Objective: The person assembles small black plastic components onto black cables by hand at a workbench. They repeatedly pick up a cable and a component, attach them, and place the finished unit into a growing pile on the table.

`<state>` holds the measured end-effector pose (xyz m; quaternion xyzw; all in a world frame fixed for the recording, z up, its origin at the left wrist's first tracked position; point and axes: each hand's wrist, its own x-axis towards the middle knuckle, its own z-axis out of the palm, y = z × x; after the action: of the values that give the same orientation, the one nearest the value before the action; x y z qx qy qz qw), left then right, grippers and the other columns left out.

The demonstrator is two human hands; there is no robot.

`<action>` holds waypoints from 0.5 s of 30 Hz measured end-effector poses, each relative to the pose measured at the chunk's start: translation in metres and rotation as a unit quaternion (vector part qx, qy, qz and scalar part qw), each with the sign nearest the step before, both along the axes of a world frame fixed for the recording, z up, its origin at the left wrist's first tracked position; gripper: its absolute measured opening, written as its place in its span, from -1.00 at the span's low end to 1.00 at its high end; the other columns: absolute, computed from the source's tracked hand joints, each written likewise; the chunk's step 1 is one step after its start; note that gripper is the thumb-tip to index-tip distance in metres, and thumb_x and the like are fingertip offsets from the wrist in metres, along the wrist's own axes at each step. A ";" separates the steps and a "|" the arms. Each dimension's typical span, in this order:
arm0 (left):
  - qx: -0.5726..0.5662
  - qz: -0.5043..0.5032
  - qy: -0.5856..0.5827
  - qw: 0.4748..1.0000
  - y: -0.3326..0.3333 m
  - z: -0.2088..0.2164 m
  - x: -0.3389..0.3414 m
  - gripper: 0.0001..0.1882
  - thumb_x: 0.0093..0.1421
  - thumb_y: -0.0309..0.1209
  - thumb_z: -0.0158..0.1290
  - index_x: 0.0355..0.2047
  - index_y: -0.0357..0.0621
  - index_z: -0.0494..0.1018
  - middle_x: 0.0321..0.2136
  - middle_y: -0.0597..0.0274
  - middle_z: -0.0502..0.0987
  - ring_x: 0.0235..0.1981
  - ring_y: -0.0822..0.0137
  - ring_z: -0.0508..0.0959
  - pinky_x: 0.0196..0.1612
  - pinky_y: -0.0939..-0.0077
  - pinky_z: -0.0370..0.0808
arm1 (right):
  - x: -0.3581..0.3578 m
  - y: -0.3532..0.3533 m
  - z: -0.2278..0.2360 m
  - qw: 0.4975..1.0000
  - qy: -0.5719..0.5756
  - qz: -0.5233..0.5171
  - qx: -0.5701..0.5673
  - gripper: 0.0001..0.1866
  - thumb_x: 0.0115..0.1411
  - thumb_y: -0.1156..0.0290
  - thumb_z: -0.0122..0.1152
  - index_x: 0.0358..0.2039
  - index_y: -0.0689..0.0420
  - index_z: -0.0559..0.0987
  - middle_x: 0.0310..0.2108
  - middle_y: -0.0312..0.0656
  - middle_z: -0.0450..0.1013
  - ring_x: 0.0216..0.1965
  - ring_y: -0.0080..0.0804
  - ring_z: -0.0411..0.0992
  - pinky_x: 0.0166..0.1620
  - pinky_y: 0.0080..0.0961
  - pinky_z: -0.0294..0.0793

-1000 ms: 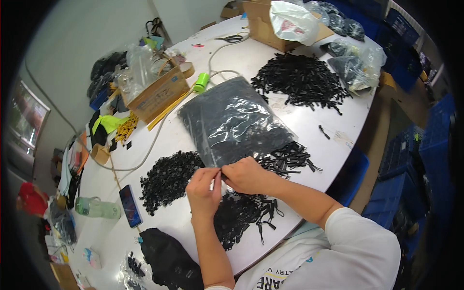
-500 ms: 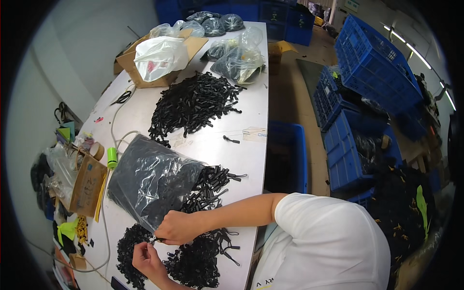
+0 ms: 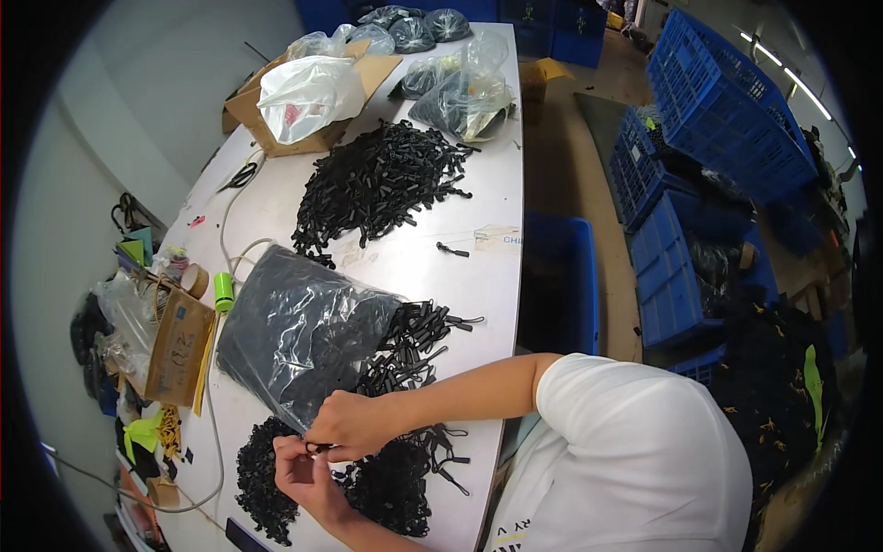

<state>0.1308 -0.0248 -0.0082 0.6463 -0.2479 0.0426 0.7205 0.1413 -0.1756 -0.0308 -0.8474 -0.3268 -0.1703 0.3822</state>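
In the head view, the left hand [image 3: 300,467] and right hand [image 3: 357,425] meet at the plastic bag [image 3: 299,322]'s near end, both sets of fingertips pinching a small dark part [image 3: 317,448] there, with corded black pulls [image 3: 409,345] along the bag's right side and a large black heap [image 3: 377,189] beyond it.

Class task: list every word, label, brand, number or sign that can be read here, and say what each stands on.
Wording is not copied out; the writing stands here:
Pale strip on the white table: blue printed letters, partly legible.
Brown cardboard box at the left: dark handwritten marks, slanted and blurred.
White shirt: dark letters near the picture's lower edge, only partly in view.
Any other markings are too small or blurred to read.
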 end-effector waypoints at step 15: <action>0.244 0.193 -0.322 0.894 0.019 -0.007 0.013 -0.98 0.11 -0.63 0.02 -0.45 -0.33 0.45 -0.49 0.13 0.40 -0.40 0.15 0.36 -0.33 0.37 0.32 | 0.004 -0.001 -0.003 0.997 -0.006 0.017 0.081 -0.76 0.06 0.31 0.17 -0.62 0.15 0.42 -0.70 -0.09 0.36 -0.61 -0.03 0.40 -0.54 -0.21 0.34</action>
<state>0.1441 -0.0054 -0.0151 0.7879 -0.3392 0.3246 0.3985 0.1455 -0.1764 -0.0342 -0.8070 -0.3290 -0.1944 0.4502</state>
